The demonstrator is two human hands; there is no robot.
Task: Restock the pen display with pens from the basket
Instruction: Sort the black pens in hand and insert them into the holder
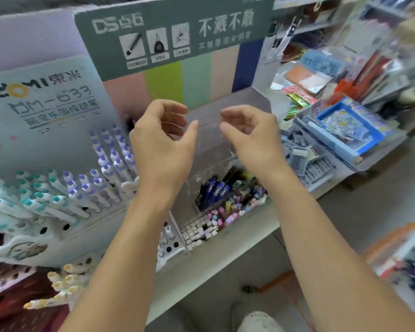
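The biggest thing I have in view is the grey-green header card [173,34] of the pen display, standing at the back with pastel stripes beneath it. Left of it I see a pale blue display board [46,101] with tiers of capped pens: purple-tipped pens [110,159] higher up, teal-tipped pens [29,197] lower left, and a few yellow-tipped pens [62,279] at the bottom edge. All of it stands on a pale shelf [225,248] that runs across the middle of my view. Far right, the blue trays [345,130] of packaged stationery are blurred.

Below the header sits a clear plastic box [216,164], its walls hard to trace; inside I make out dark blue pens [216,190] and, in front of them, pastel-capped pens [228,212]. I see no basket that I can identify.

Both arms reach forward above that box. My left hand [161,144] is raised, fingers loosely curled, thumb out toward the other hand, apparently holding nothing. My right hand [252,135] mirrors it, fingers arched and thumb pointing left, also apparently holding nothing. The thumbs are near but apart, and neither hand visibly touches a pen.
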